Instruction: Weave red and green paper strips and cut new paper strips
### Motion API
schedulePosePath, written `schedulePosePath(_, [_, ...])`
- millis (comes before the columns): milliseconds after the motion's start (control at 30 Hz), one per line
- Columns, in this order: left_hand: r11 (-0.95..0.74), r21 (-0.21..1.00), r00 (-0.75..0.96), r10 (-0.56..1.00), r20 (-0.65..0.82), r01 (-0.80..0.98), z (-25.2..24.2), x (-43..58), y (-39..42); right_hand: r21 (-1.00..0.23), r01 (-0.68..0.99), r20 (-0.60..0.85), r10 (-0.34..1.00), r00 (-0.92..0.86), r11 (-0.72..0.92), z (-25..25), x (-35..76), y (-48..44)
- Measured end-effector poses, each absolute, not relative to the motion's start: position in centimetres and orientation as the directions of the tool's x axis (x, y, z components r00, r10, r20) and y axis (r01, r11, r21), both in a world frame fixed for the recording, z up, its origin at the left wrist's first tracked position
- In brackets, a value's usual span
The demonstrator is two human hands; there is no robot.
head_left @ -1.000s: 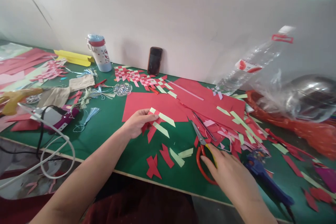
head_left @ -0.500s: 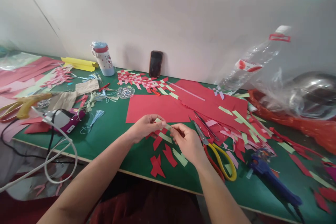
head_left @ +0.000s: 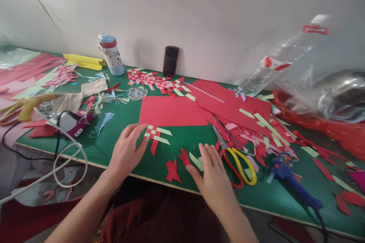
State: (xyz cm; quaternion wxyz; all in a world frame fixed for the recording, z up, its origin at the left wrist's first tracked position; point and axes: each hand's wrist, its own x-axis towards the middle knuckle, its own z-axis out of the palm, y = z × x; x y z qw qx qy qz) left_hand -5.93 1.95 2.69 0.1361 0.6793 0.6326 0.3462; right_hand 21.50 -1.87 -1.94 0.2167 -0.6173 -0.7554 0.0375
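Note:
A small woven paper piece (head_left: 154, 132) of red and pale green strips, its ends sticking out, lies on the green tabletop. My left hand (head_left: 127, 153) is at its left edge, fingers stretched out and thumb apart; whether the fingertips touch the paper I cannot tell. My right hand (head_left: 213, 176) is open over the table, its thumb at a notched red paper strip (head_left: 184, 156). Partly under its fingers lies a pale green strip (head_left: 196, 161). Crossed red paper pieces (head_left: 172, 171) lie between the hands. Scissors (head_left: 224, 145) with red and yellow handles are just right of my right hand.
Red card sheets (head_left: 172, 112) lie behind the hands. A phone (head_left: 170, 61) leans on the partition near a drink bottle (head_left: 112, 55). Paper scraps and a blue glue gun (head_left: 296, 186) are at right. A white cable (head_left: 81, 146) loops over the left front edge.
The pale green strip piece between both hands has been let go; a woven piece now lies by the left hand. My hands have moved apart, left hand leftward, right hand down and right.

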Motion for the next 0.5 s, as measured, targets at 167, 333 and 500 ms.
schedulePosePath(167, [-0.394, 0.551, 0.23, 0.91, 0.344, 0.736, 0.8, -4.0, -3.2, -0.245, 0.903, 0.327, 0.907, -0.266, 0.353, -2.8, 17.2, -3.2])
schedulePosePath(333, [-0.385, 0.572, 0.155, 0.9, 0.408, 0.724, 0.1, -3.7, -4.2, -0.246, 0.848, 0.297, 0.869, -0.395, 0.47, -1.9, 15.6, -3.0])
schedulePosePath(500, [-0.424, 0.555, 0.2, 0.886, 0.418, 0.715, 0.1, -3.6, -4.0, -0.369, 0.79, 0.334, 0.863, -0.378, 0.489, -0.8, 16.8, -2.0])
